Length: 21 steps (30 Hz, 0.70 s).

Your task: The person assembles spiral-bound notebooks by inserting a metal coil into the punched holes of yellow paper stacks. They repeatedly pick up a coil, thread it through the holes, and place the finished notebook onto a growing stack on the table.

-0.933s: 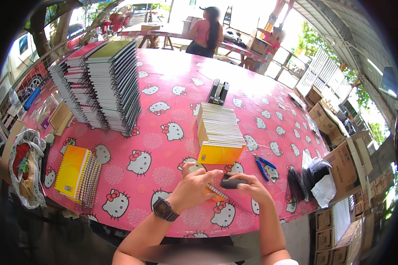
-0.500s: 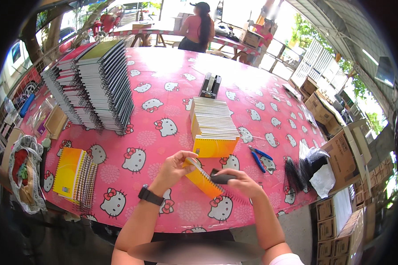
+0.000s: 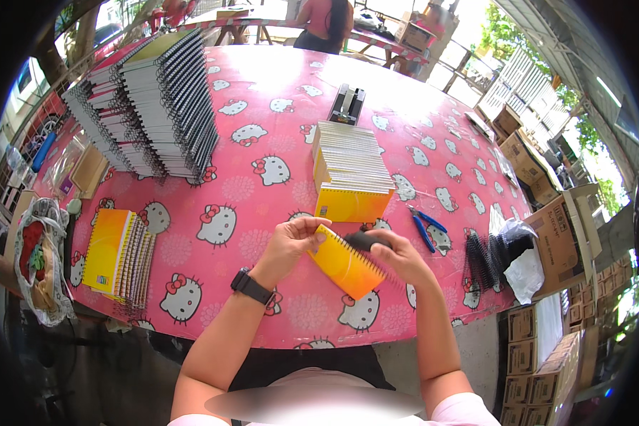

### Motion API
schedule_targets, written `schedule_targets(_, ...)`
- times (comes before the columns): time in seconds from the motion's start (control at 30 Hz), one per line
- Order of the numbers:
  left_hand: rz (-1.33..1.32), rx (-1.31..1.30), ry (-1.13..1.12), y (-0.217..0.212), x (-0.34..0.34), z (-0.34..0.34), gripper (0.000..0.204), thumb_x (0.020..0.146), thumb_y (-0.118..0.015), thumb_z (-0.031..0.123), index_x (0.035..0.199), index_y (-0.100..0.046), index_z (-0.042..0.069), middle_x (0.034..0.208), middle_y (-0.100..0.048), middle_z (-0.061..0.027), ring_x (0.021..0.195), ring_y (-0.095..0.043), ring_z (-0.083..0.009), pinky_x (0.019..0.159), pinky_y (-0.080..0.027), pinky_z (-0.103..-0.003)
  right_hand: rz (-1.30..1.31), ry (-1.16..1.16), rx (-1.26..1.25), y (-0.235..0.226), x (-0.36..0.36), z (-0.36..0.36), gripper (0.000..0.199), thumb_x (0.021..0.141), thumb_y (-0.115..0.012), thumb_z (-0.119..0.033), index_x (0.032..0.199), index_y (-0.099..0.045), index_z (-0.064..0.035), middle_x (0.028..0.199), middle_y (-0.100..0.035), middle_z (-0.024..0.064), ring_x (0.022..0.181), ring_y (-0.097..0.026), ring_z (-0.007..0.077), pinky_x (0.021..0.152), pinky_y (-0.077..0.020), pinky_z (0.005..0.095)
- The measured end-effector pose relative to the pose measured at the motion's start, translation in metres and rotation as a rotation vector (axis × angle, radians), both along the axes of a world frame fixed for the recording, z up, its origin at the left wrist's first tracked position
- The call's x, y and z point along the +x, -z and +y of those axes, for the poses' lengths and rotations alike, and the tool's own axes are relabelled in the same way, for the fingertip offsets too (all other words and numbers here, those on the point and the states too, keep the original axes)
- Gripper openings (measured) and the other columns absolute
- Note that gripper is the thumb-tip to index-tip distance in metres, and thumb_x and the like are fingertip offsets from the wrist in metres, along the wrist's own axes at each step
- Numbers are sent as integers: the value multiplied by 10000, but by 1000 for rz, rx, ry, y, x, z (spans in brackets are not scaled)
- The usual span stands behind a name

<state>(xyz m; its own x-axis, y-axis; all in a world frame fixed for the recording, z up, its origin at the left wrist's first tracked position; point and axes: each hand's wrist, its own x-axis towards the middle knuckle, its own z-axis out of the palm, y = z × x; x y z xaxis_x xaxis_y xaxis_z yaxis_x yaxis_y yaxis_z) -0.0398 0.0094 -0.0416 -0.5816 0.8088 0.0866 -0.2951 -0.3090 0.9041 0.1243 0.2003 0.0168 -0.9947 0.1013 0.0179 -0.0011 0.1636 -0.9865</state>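
A yellow-orange notebook (image 3: 349, 265) is tilted over the table in front of me, with a dark spiral coil along its upper right edge. My left hand (image 3: 291, 247) pinches its upper left corner between thumb and fingers. In my right hand (image 3: 405, 260) is a smooth black hand-held object (image 3: 366, 241), close against the coiled edge; its kind is not clear. A loose end of coil shows past the notebook's lower right corner. Just beyond stands a row of yellow notebooks (image 3: 353, 204) with white page edges.
Blue-handled pliers (image 3: 427, 228) lie right of the row, near black coils (image 3: 481, 261). Tall stacks of spiral notebooks (image 3: 167, 106) rise at far left. Bound yellow notebooks (image 3: 113, 252) sit front left. A black-and-silver device (image 3: 347, 105) stands behind the row. Cardboard boxes (image 3: 555, 234) line the right.
The view has tipped downward. The notebook's cover now faces up more, and less coil sticks out past its lower end. My right hand and the black object have shifted slightly along the edge.
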Motion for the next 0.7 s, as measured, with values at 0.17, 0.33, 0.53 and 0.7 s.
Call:
schedule_targets(0.17, -12, 34, 18, 6, -3, -1, 251, 851, -631, -29, 1098, -645, 13, 977, -668, -31, 847, -614, -74, 736, -494, -206, 58, -43, -218, -1, -9, -3, 409, 916, -585, -267, 1219, -558, 7, 1098, -586, 30, 945, -503, 88, 844, -410, 242)
schedule_targets(0.33, -32, 8, 38, 0, 1, -3, 272, 841, -634, -39, 1106, -647, 19, 986, -669, -28, 840, -613, -67, 719, -497, -207, -13, 39, -188, 10, -15, -6, 465, 926, -583, -332, 1249, -531, -3, 1103, -574, 25, 940, -503, 89, 831, -416, 257)
schedule_targets(0.53, 0, -10, -7, 3, -2, -2, 264, 834, -656, -18, 1095, -653, 19, 977, -677, -33, 839, -621, -74, 706, -503, -205, -99, 94, 60, 6, -23, -15, 469, 883, -648, -364, 1177, -567, -9, 1048, -577, 45, 963, -526, 108, 853, -426, 260)
schedule_targets(0.7, -20, -34, -4, -1, 0, -2, 247, 827, -688, 22, 1072, -663, 23, 965, -682, -35, 817, -625, -75, 709, -507, -202, -18, 337, 624, -4, -1, 1, 447, 809, -711, -354, 1147, -616, -76, 1236, -531, 157, 1146, -483, 272, 952, -409, 371)
